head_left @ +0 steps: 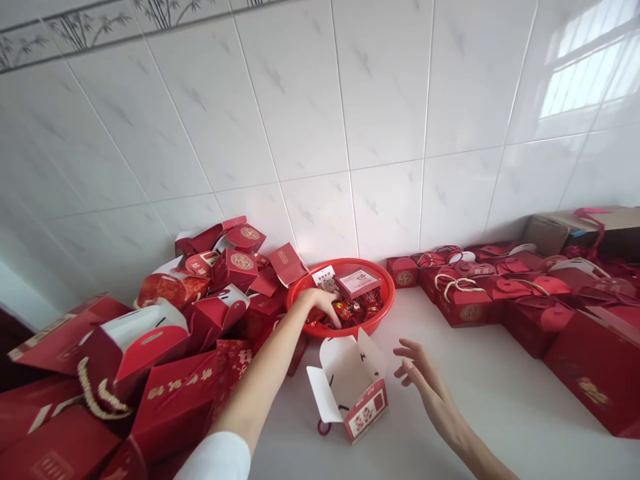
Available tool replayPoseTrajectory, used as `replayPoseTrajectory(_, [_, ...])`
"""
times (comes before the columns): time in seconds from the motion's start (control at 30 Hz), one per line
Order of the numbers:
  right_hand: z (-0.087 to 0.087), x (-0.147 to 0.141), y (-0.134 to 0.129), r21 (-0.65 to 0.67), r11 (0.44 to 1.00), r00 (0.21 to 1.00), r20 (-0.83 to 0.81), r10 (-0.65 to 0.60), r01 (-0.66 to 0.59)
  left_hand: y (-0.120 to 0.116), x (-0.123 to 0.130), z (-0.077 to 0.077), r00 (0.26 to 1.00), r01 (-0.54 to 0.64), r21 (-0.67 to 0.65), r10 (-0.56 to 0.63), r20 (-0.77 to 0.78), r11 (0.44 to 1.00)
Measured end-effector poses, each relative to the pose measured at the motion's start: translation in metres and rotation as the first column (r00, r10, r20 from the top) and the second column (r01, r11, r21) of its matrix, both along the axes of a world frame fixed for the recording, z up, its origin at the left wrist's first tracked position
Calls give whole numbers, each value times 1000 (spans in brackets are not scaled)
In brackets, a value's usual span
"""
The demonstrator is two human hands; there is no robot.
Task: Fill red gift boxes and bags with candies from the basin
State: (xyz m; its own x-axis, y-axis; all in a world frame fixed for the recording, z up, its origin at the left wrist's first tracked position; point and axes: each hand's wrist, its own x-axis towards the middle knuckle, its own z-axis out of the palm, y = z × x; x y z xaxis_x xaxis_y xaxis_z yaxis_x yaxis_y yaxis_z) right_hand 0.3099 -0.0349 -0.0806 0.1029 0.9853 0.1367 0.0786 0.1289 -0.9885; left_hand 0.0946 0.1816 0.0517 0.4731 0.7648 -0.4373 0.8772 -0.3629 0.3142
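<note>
Pale marbled tiles (380, 87) right up the back wall, bamboo-patterned border (80, 30) at top left, and up at the right, a bright barred window reflection (583, 80) gleaming off the glaze. Below, a smooth, whitish tabletop (425, 440), crowded at both ends: a jumbled heap of red boxes (170, 390) on the left, some flaps up; on the right, rows of closed red boxes (463, 303) with cord handles, backed by a cardboard carton (545, 233) near the wall. In the middle, close to the tiles, a red basket (389, 287) of small wrapped packets (369, 302). Down among them, the left hand (324, 307), fingers curled; impossible to tell whether gripping any. Just in front of the basket, an open box (367, 411), white inside, flaps spread. Beside it, the right hand (423, 375), open, fingers loosely parted.
</note>
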Motion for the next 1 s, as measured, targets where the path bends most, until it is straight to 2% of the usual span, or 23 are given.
replayPoseTrajectory(0.13, [-7, 0, 2, -12, 1000, 1000, 21, 19, -19, 15, 15, -27, 999, -13, 6, 13, -31, 1000])
replayPoseTrajectory(0.23, [-11, 1, 3, -17, 999, 999, 45, 28, -27, 29, 9, -35, 998, -50, 74, 47, 47, 996])
replayPoseTrajectory(0.3, [-13, 2, 3, -22, 999, 998, 64, 29, -28, 39, 0, -36, 990, -80, 75, 71, 123, 994])
replayPoseTrajectory(0.47, [-17, 4, 3, -34, 998, 990, 126, 57, -53, 62, -18, -30, 929, -103, -58, 116, 351, 993])
replayPoseTrajectory(0.67, [-20, 6, 4, 9, 999, 977, 211, 39, -42, 73, -30, -16, 794, -57, -219, 177, 581, 974])
replayPoseTrajectory(0.87, [-14, 5, 4, 72, 997, 970, 241, -2, -16, 70, -42, 2, 704, 42, -315, 196, 683, 948])
replayPoseTrajectory(1.0, [-12, 8, 5, 93, 996, 967, 253, -19, -4, 69, -44, 9, 701, 100, -306, 151, 697, 947])
